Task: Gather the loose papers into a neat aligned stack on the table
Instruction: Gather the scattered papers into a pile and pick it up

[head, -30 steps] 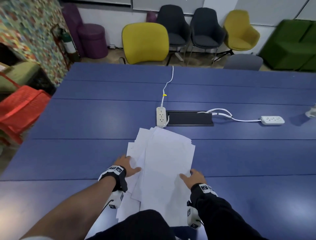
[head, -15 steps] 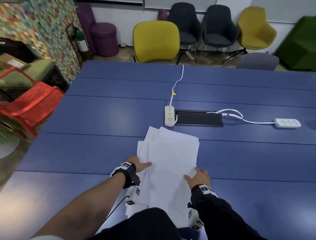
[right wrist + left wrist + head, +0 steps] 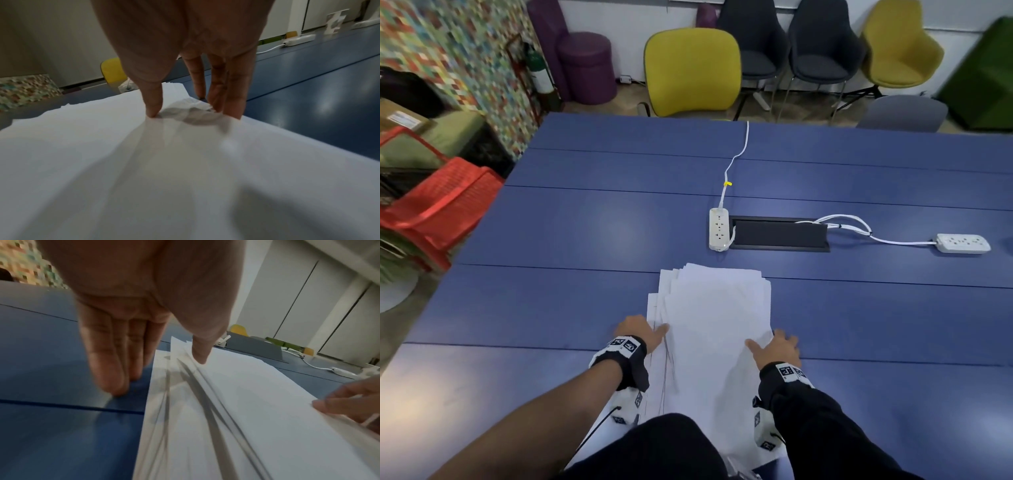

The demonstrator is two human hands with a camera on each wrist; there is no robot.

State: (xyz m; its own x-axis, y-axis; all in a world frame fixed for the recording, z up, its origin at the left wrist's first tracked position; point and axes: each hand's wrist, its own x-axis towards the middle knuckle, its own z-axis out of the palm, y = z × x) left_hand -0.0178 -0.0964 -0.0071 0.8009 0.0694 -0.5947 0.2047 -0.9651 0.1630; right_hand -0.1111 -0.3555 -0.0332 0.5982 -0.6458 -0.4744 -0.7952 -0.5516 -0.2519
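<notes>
Papers point(image 3: 717, 329) lie in a rough pile on the blue table point(image 3: 585, 240), near edge, far ends fanned out & not lined up. Red basket point(image 3: 438, 205) off the table's left side; contents can't be made out. Left hand point(image 3: 640, 334): fingers point(image 3: 107, 356) straight & together, tips on the table just beside the pile's left edge, thumb over the top sheet. Right hand point(image 3: 775, 349): fingers straight, slightly spread at the pile's right edge, thumb pressing the top sheet. Neither grips anything.

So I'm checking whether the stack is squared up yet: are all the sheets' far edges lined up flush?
No, in the head view the papers still fan out, with several stepped corners showing along their far left edge.
</notes>
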